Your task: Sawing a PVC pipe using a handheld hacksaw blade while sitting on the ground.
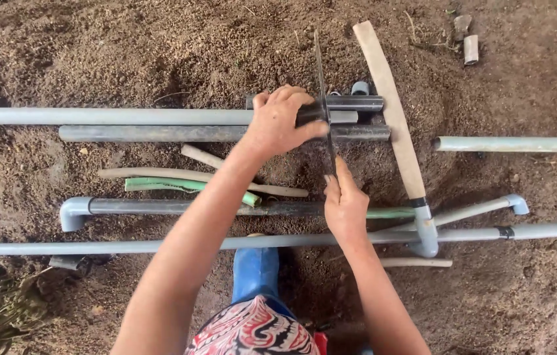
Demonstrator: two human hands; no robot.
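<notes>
Observed from beside the worker, reading left to right. On the bare soil (94, 46) at nine o'clock lie several long grey pipes, roughly parallel: a pale grey pipe (94, 116), a darker pipe (160, 133) just below it, an elbow-ended pipe (160, 206) and a long front pipe (62, 248). A green hose piece (180, 186) rests between them.

At centre, the left hand (277, 121) is pressed down over the upper pipes with fingers wrapped across them, seemingly to pin them against the ground so they cannot roll. Directly beside its fingertips a thin saw blade (321, 79) stands across the pipes, running from twelve to six o'clock. The right hand (344, 207) pinches the near end of the blade between thumb and fingers, apparently guiding it.

At three o'clock a wooden slat (390, 112) slants across the pipe ends, and another pale pipe (515, 144) runs off the edge.

Hidden: the cut under the left hand, any handle on the blade, and the pipes' far ends. The blue boot (255, 273) is partly covered by patterned cloth (252, 329)
</notes>
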